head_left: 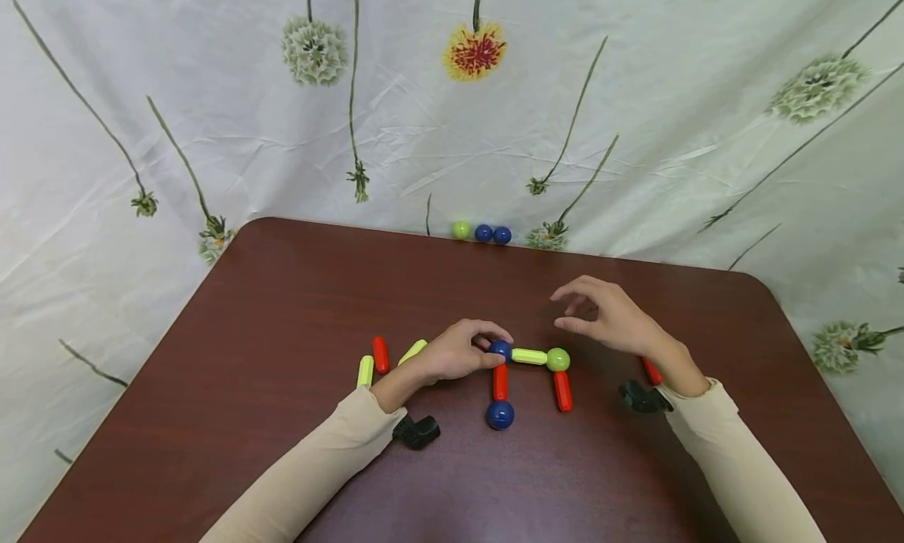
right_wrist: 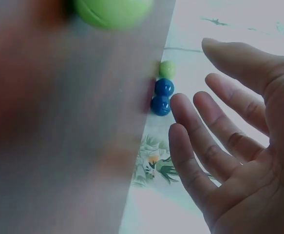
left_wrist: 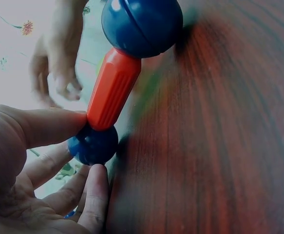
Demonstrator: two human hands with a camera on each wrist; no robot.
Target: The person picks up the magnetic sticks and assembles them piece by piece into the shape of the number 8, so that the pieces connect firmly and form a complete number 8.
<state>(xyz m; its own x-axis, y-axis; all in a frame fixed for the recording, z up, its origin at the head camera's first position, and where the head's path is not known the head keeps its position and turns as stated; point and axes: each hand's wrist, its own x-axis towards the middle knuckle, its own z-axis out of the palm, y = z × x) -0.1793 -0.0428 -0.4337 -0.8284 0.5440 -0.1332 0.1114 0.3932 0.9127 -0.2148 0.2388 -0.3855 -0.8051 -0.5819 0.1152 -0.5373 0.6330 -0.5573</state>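
Observation:
My left hand (head_left: 459,351) pinches a blue ball (head_left: 502,348) between thumb and fingers. From this ball a red rod (head_left: 500,383) runs toward the near side, ending in another blue ball (head_left: 500,415). A yellow-green rod (head_left: 530,357) joins the held ball to a green ball (head_left: 558,359) at its right. Another red rod (head_left: 563,391) extends from the green ball toward the near side. In the left wrist view, the thumb touches the held blue ball (left_wrist: 94,145) beside the red rod (left_wrist: 113,90). Holding nothing, my right hand (head_left: 607,315) hovers behind and right of the green ball, fingers loosely bent.
At the table's (head_left: 318,276) back edge sit a green ball (head_left: 461,230) and two blue balls (head_left: 483,233). Left of my left hand lie a red rod (head_left: 380,355) and two yellow-green rods (head_left: 365,371). A red rod (head_left: 652,371) lies partly hidden by my right wrist.

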